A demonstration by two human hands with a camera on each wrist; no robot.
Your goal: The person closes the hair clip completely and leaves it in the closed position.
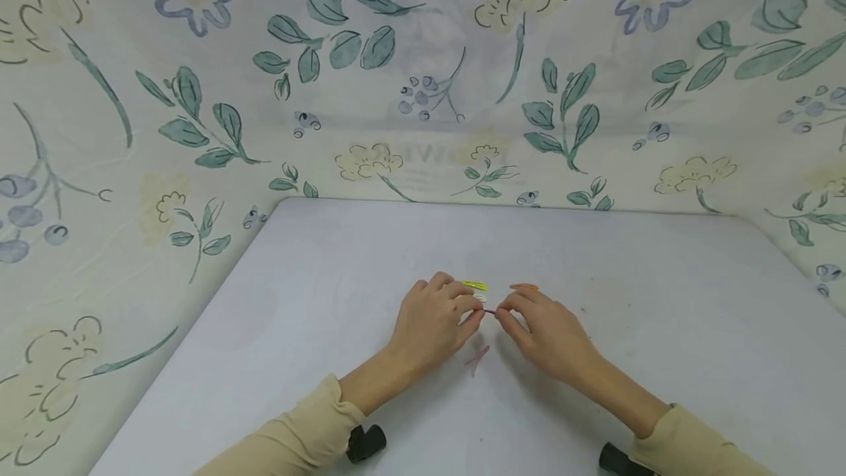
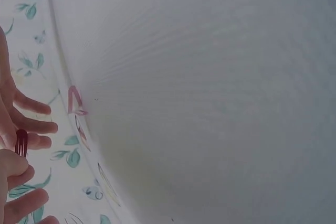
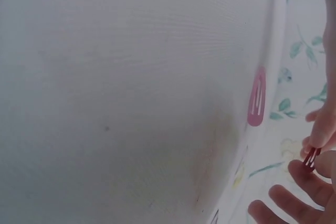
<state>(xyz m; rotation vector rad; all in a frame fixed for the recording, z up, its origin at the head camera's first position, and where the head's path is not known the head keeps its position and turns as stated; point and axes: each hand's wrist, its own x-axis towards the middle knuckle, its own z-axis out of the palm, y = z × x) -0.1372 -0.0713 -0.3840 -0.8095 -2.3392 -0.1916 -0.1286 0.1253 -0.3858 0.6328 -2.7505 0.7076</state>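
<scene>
A small dark red snap hair clip (image 1: 490, 311) is held in the air between my two hands. My left hand (image 1: 429, 322) pinches one end with thumb and fingertip, and my right hand (image 1: 551, 336) pinches the other. Both wrist views show the clip too, its slotted metal (image 2: 21, 142) partly covered by fingers (image 3: 310, 182). Below the hands, a pink snap clip (image 1: 477, 361) lies on the table with its arms spread apart. Just beyond the fingers lie a yellow clip (image 1: 474, 285), a white clip (image 1: 479, 298) partly hidden by my left hand, and an orange clip (image 1: 525, 286).
The white table (image 1: 317, 278) runs back to a floral-patterned cloth (image 1: 429, 145) that also rises at both sides. A black object (image 1: 366, 443) shows beneath the left sleeve, and another (image 1: 621, 459) beside the right sleeve.
</scene>
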